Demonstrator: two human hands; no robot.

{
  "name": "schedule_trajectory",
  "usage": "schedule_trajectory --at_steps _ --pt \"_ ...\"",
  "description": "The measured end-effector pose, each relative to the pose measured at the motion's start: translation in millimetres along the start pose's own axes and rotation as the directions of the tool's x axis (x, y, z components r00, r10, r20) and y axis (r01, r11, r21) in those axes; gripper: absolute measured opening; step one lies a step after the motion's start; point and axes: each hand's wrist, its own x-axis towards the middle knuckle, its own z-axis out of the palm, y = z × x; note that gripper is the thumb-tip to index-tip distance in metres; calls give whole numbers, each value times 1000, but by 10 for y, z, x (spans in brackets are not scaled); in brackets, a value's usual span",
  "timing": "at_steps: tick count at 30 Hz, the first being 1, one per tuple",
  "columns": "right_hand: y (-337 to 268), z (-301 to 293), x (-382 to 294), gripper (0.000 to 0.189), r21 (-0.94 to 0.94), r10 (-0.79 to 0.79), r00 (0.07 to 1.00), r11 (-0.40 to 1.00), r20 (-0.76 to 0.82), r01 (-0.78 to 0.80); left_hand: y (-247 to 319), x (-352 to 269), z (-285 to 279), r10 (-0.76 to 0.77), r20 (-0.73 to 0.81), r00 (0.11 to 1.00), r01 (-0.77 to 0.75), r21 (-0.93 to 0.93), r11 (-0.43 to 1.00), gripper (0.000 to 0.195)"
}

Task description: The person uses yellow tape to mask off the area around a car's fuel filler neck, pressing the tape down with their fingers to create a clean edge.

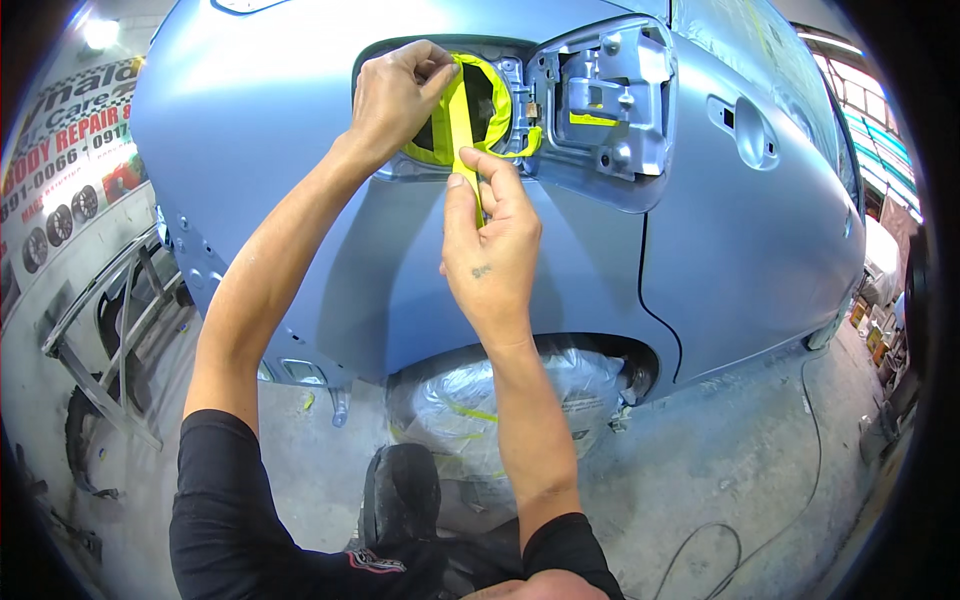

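A strip of yellow-green masking tape runs down across the dark opening of the fuel or charge port recess in a blue-grey car body panel. At its upper end, my left hand pinches the strip between thumb and fingertips, near the opening's top rim. Lower down, my right hand grips the strip's other part between thumb and fingers. More yellow tape lines the opening's edge, and a loose tape end sticks out at the right. The port door stands swung open beside it.
Plastic sheeting covers the wheel below. To the right is a door handle recess. A cable trails over the concrete floor. A metal frame and a printed banner are at left.
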Motion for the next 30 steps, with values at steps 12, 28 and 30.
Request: schedule_trajectory --at_steps 12,28,30 --pt "14 88 123 22 -35 -21 999 999 -32 20 8 67 112 109 -122 987 -90 152 984 18" --pt "16 81 183 23 -35 -29 999 999 -40 27 -10 74 112 176 -89 980 -149 251 956 21" --pt "-5 81 184 21 -33 15 999 999 -45 -16 -89 58 64 255 -37 966 -234 290 928 22"
